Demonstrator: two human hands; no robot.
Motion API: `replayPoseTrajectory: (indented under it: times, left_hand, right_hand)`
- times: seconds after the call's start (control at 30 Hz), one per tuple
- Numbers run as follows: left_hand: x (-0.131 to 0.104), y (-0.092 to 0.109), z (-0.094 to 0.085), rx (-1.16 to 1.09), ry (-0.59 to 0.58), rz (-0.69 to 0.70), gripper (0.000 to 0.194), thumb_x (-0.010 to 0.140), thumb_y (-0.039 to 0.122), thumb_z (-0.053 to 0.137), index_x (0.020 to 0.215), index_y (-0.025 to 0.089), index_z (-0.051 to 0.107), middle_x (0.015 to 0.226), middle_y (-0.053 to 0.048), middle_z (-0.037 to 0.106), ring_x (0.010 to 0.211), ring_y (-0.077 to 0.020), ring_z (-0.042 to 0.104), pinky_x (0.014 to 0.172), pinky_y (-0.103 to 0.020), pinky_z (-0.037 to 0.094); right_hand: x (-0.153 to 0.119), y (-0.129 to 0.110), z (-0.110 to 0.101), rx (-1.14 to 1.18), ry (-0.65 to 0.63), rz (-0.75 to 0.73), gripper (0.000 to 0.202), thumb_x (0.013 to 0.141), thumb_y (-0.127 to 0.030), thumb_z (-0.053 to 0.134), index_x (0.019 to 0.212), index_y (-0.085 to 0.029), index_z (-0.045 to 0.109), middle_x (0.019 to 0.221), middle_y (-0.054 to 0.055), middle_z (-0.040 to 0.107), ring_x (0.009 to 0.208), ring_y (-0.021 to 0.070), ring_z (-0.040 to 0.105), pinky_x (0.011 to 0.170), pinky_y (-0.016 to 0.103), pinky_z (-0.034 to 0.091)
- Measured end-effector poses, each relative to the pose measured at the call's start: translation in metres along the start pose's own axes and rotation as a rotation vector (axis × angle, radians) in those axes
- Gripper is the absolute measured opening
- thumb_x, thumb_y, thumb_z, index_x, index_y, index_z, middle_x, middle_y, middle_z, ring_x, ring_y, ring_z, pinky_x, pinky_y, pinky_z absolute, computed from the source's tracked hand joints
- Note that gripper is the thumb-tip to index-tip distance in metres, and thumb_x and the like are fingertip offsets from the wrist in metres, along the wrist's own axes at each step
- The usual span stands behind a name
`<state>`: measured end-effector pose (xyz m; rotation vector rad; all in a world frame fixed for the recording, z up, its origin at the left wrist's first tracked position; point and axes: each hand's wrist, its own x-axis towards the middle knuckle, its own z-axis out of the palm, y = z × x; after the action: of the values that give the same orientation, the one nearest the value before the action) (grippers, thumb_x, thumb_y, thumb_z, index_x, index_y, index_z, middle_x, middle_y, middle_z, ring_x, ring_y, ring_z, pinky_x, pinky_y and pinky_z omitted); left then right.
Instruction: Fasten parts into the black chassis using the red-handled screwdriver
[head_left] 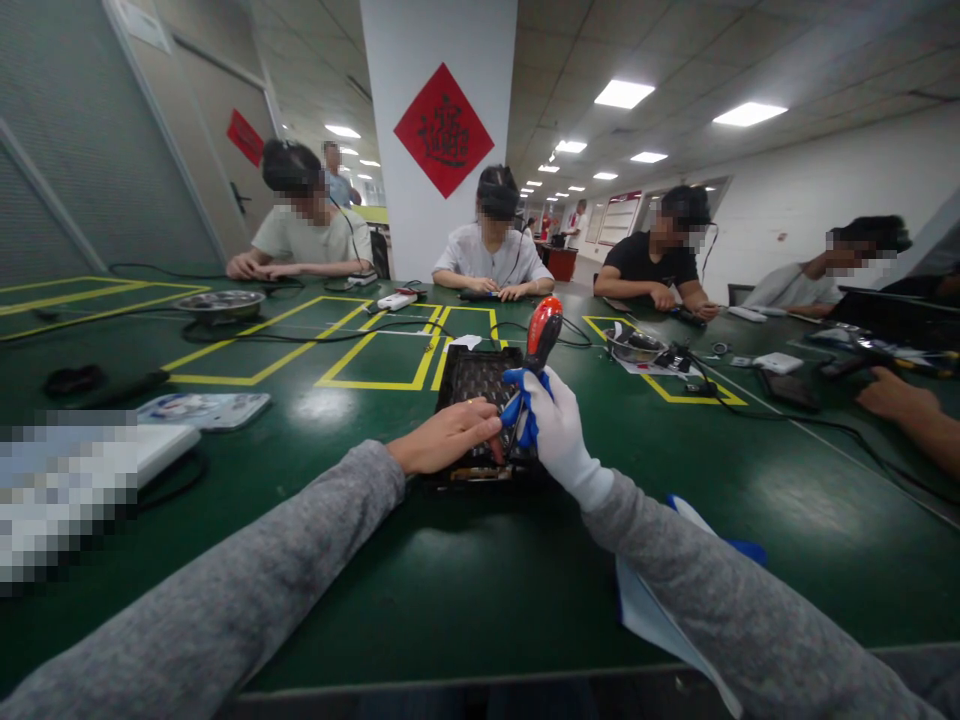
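Note:
In front of me on the green table [337, 610] lies a black, open-topped plastic case [480, 372] with a patterned inside. My right hand [559, 430], in a white and blue work glove, is closed around a screwdriver [545, 330] with a red and black handle. Its handle points up and its shaft slants down toward the case; the tip is hidden. My left hand [450, 435] is bare and rests over the case's left side. Its fingers stretch toward the glove, with the fingertips close to the screwdriver's shaft and partly hidden.
A blue and white glove [667, 610] lies under my right forearm. Metal bowls stand at the left [221, 305] and right [636, 345]. A white box [161, 455] sits at far left. Black cables [300, 338] cross the yellow-taped table. Several people sit opposite; another person's hand [896, 400] is at right.

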<state>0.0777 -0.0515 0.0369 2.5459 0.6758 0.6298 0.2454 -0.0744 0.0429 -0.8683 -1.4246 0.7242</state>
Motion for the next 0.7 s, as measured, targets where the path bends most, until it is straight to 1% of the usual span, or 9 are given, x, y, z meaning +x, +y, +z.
replayPoseTrajectory:
  times: [0.1,0.17,0.23,0.3,0.4,0.47,0.53,0.63,0.7]
  left_hand:
    - [0.000,0.001,-0.001,-0.017,0.010,0.006,0.061,0.093,0.045,0.019,0.080,0.018,0.072,0.087,-0.004,0.055,0.084,-0.0146,0.047,0.094,-0.030,0.032]
    - [0.001,0.002,-0.001,-0.055,0.049,-0.011,0.058,0.093,0.046,0.022,0.080,0.017,0.071,0.084,-0.004,0.055,0.082,-0.0143,0.048,0.088,-0.028,0.035]
    - [0.003,0.003,-0.001,-0.116,0.103,-0.065,0.049,0.089,0.048,0.033,0.081,0.015,0.068,0.078,-0.002,0.055,0.076,-0.0131,0.049,0.077,-0.025,0.039]
    - [0.006,0.005,-0.001,-0.172,0.124,-0.142,0.041,0.079,0.051,0.053,0.081,0.013,0.064,0.068,0.001,0.054,0.064,-0.0110,0.048,0.063,-0.022,0.039]
    - [0.010,0.007,0.001,-0.242,0.086,-0.182,0.038,0.067,0.048,0.067,0.077,0.011,0.064,0.065,0.001,0.057,0.060,-0.0101,0.049,0.059,-0.021,0.039]
    - [0.012,0.007,0.003,-0.258,0.100,-0.183,0.036,0.065,0.046,0.069,0.075,0.011,0.064,0.067,0.000,0.059,0.061,-0.0105,0.051,0.059,-0.021,0.040]
    - [0.012,0.006,0.004,-0.250,0.144,-0.187,0.035,0.067,0.046,0.067,0.071,0.011,0.063,0.066,0.000,0.059,0.062,-0.0104,0.051,0.059,-0.021,0.039]
    - [0.009,0.004,0.006,-0.232,0.209,-0.192,0.039,0.073,0.049,0.060,0.065,0.011,0.059,0.060,0.002,0.053,0.057,-0.0086,0.046,0.055,-0.020,0.035]
    - [0.008,0.003,0.007,-0.237,0.221,-0.184,0.041,0.075,0.050,0.057,0.063,0.012,0.056,0.057,0.003,0.048,0.055,-0.0075,0.042,0.053,-0.020,0.033]
  right_hand:
    - [0.000,0.000,0.000,0.012,0.019,0.012,0.034,0.083,-0.050,0.046,0.081,-0.018,0.055,0.056,-0.005,0.046,0.050,0.0080,0.042,0.050,0.021,0.036]
    - [0.000,-0.001,-0.001,0.008,0.046,0.002,0.034,0.083,-0.050,0.046,0.080,-0.017,0.056,0.057,-0.004,0.048,0.051,0.0080,0.044,0.051,0.020,0.037]
    - [0.000,-0.001,-0.001,0.018,0.061,0.004,0.035,0.083,-0.050,0.046,0.082,-0.017,0.057,0.057,-0.004,0.050,0.050,0.0080,0.045,0.051,0.020,0.038]
    - [-0.001,-0.001,0.000,0.048,0.054,0.025,0.037,0.083,-0.052,0.045,0.088,-0.017,0.058,0.055,-0.004,0.051,0.047,0.0079,0.044,0.048,0.020,0.037]
    - [-0.001,-0.002,0.001,0.086,0.040,0.053,0.041,0.082,-0.054,0.044,0.095,-0.018,0.057,0.053,-0.005,0.052,0.042,0.0076,0.043,0.044,0.020,0.036]
    - [-0.002,-0.003,0.001,0.095,0.038,0.055,0.043,0.081,-0.056,0.044,0.096,-0.018,0.057,0.053,-0.005,0.053,0.041,0.0074,0.044,0.043,0.020,0.036]
    - [-0.002,-0.004,0.002,0.100,0.031,0.054,0.045,0.079,-0.058,0.044,0.095,-0.018,0.057,0.053,-0.005,0.053,0.041,0.0072,0.043,0.043,0.020,0.035]
    - [-0.002,-0.004,0.002,0.104,0.002,0.051,0.045,0.079,-0.059,0.046,0.093,-0.018,0.056,0.052,-0.005,0.054,0.041,0.0068,0.043,0.043,0.020,0.036]
    - [-0.002,-0.003,0.003,0.104,-0.019,0.053,0.045,0.078,-0.059,0.046,0.093,-0.018,0.056,0.053,-0.005,0.053,0.041,0.0066,0.042,0.043,0.020,0.036]
